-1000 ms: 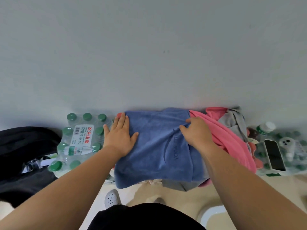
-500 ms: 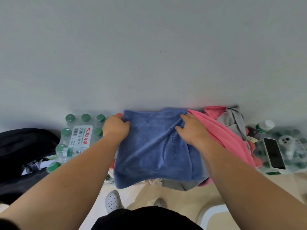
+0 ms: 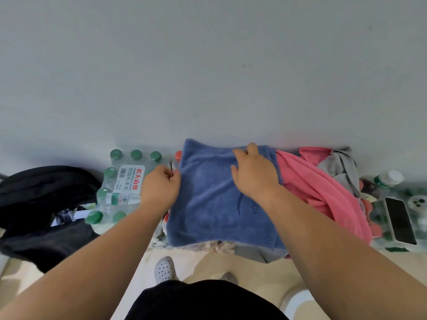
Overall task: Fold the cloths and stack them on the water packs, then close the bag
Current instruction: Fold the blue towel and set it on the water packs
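A folded blue cloth (image 3: 208,204) lies flat on a water pack against the wall, hiding most of that pack. My left hand (image 3: 159,188) pinches the cloth's left edge near its far corner. My right hand (image 3: 254,174) rests on the cloth's far right part, fingers curled over its far edge. A pink cloth (image 3: 318,192) lies crumpled to the right, with a grey cloth (image 3: 342,167) bunched behind it. A water pack (image 3: 120,185) with green caps stands to the left. A black bag (image 3: 44,211) lies open at far left.
At far right, a phone (image 3: 399,220) lies on another water pack (image 3: 392,188) with a white-capped bottle. The grey wall (image 3: 208,65) rises right behind the packs. My white shoe (image 3: 164,269) stands on the beige floor below.
My left hand went from lying flat on the cloth to gripping its left edge. My right hand slid toward the far edge. The cloth's far left corner now stands higher against the wall.
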